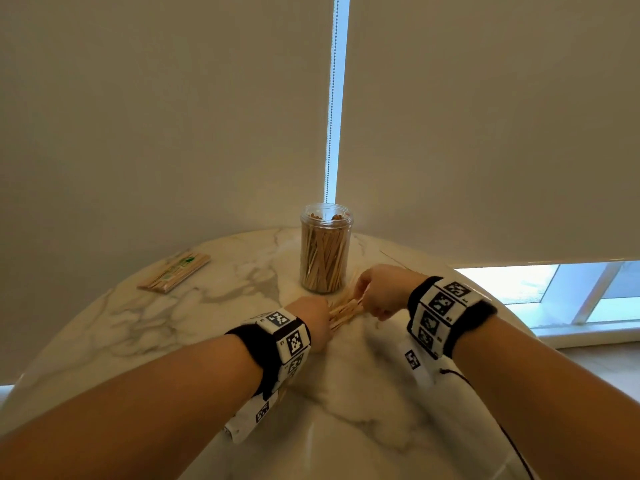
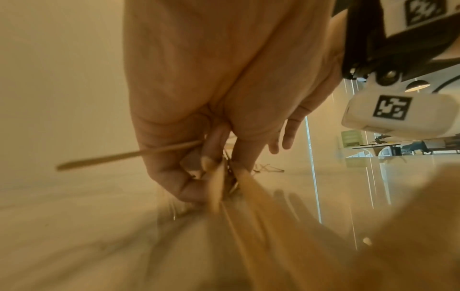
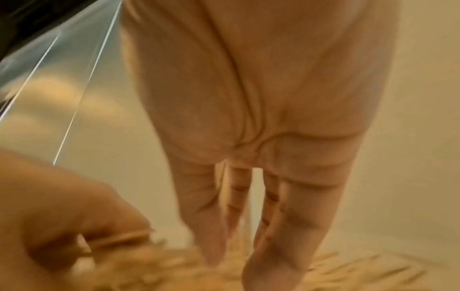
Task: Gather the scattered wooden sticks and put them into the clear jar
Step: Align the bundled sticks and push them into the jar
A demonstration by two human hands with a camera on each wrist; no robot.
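A clear jar (image 1: 325, 251) stands open at the back of the marble table (image 1: 173, 327), packed with upright wooden sticks. Just in front of it a bundle of wooden sticks (image 1: 343, 311) lies between my two hands. My left hand (image 1: 322, 318) grips the near end, fingers curled round the sticks (image 2: 219, 185), with one stick (image 2: 124, 155) poking out sideways. From the other side my right hand (image 1: 362, 299) pinches the far end, thumb and fingers (image 3: 271, 256) pointing down into the blurred sticks (image 3: 348, 269). A thin loose stick (image 1: 394, 260) lies right of the jar.
A flat packet of sticks (image 1: 175, 271) lies at the table's back left. The round table edge curves away on both sides. A drawn roller blind (image 1: 173, 116) hangs right behind the table and a low window sill (image 1: 588, 327) sits at the right.
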